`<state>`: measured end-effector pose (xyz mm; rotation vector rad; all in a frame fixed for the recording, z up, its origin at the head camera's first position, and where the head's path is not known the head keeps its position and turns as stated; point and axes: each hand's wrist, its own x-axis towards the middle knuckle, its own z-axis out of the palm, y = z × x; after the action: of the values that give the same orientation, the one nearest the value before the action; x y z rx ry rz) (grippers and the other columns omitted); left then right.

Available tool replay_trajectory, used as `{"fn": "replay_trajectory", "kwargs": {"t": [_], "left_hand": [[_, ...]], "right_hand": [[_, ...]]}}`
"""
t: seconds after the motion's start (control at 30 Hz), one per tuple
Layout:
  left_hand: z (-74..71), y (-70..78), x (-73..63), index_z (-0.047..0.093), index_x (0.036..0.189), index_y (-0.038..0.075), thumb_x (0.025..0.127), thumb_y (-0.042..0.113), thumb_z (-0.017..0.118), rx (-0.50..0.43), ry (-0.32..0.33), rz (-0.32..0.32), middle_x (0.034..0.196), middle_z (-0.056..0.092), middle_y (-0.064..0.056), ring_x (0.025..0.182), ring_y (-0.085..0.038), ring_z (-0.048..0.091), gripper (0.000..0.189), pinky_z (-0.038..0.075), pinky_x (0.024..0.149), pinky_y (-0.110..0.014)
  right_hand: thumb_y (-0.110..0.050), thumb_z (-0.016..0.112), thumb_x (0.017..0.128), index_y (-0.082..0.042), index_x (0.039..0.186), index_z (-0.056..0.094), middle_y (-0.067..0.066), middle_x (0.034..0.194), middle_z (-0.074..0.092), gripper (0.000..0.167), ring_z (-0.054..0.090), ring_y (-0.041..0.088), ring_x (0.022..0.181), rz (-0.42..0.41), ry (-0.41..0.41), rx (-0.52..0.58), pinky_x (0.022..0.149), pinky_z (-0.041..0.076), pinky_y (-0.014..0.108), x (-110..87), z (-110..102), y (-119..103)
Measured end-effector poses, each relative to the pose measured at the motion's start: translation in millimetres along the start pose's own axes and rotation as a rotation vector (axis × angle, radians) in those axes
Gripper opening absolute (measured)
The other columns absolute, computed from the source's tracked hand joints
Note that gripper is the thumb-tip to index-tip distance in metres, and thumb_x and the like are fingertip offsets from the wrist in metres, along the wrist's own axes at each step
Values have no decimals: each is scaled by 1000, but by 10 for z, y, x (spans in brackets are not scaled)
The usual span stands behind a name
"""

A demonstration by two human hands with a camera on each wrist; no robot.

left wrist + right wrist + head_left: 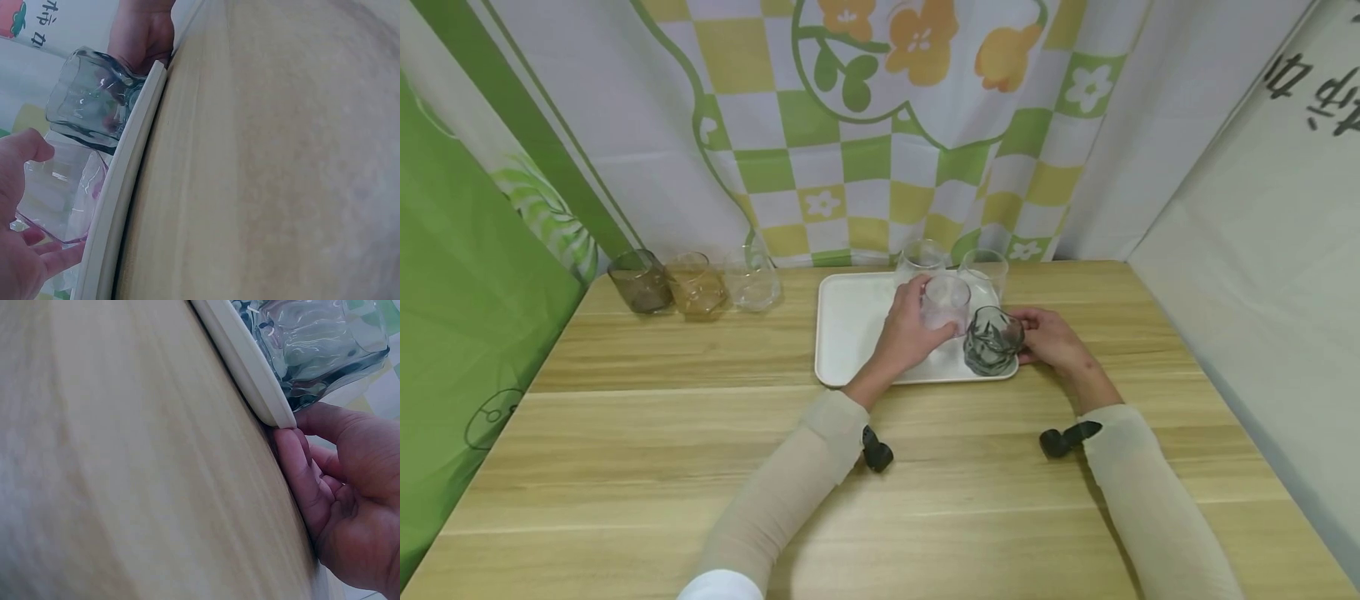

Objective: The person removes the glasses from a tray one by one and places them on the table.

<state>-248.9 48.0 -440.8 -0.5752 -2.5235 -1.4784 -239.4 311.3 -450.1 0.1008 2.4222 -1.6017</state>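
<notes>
My left hand holds a clear, pink-tinted glass over the white tray, thumb on one side and fingers on the other. To its right on the tray stands a smoky grey glass with a wavy rim and moulded sides. My right hand is at the tray's right end, just beyond the grey glass. In the right wrist view its thumb and fingers pinch the tray rim near a corner. Two clear glasses, a left one and a right one, stand behind the pink glass.
At the table's back left, a dark smoky glass, an amber glass and a clear glass stand in a row. A checked, flowered curtain hangs behind the wooden table. Green cloth hangs along the left.
</notes>
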Motion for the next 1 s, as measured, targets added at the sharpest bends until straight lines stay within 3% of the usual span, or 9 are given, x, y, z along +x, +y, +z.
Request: {"fn": "replay_trajectory", "kwargs": {"t": [0.43, 0.73, 1.0], "left_hand": [[-75, 11, -31, 45, 151, 11, 80, 26, 87, 44, -13, 21, 130, 51, -14, 109, -27, 57, 84, 52, 92, -45], [-116, 5, -38, 44, 151, 9, 80, 26, 87, 25, -31, -6, 138, 54, -16, 117, -27, 56, 85, 48, 98, -46], [-237, 1, -61, 47, 147, 7, 76, 24, 90, -7, 17, -13, 136, 58, -13, 121, -29, 56, 85, 47, 100, -48]], "right_hand": [[3, 53, 103, 12, 143, 46, 19, 110, 61, 42, 65, 11, 77, 4, -6, 6, 63, 59, 29, -22, -4, -14], [1, 54, 103, 10, 144, 47, 19, 112, 60, 43, 64, 11, 79, 17, 3, -9, 64, 59, 28, -36, 7, -35], [2, 53, 103, 11, 144, 46, 21, 113, 60, 43, 65, 11, 78, 12, 4, -1, 64, 59, 29, -20, 5, -22]]}}
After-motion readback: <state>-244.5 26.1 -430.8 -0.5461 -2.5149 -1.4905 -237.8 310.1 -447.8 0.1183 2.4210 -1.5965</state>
